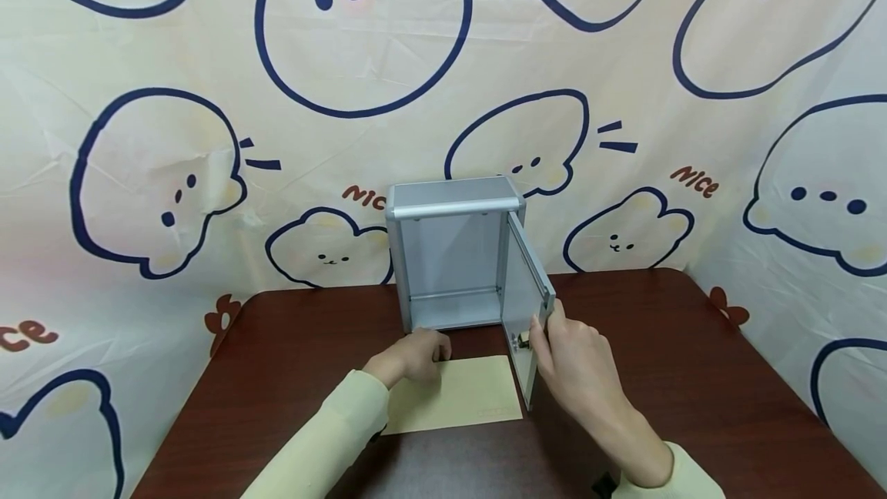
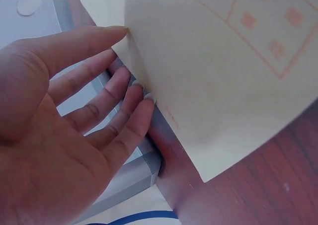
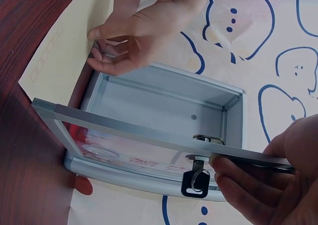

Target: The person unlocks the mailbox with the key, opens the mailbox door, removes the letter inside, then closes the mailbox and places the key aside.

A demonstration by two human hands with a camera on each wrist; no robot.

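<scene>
A grey metal-framed lock box (image 1: 453, 252) stands at the back of the table, its hinged door (image 1: 523, 283) swung out to the right. My right hand (image 1: 582, 360) grips the door's free edge, thumb on one side and fingers on the other. Beside those fingers a key (image 3: 195, 183) with a black head and a ring sits in the lock. In front of the box lies a pale yellow envelope (image 1: 464, 395) with printed red squares. My left hand (image 2: 74, 106) pinches its box-side edge, thumb on top and fingers at the rim. The box interior (image 3: 164, 103) shows bare walls.
The dark red-brown wooden table (image 1: 693, 376) reaches out on both sides of the box. Behind it hangs a pale cloth (image 1: 360, 145) with blue-outlined cartoon shapes, close to the back edge. The door's lower corner overlaps the envelope's right end in the head view.
</scene>
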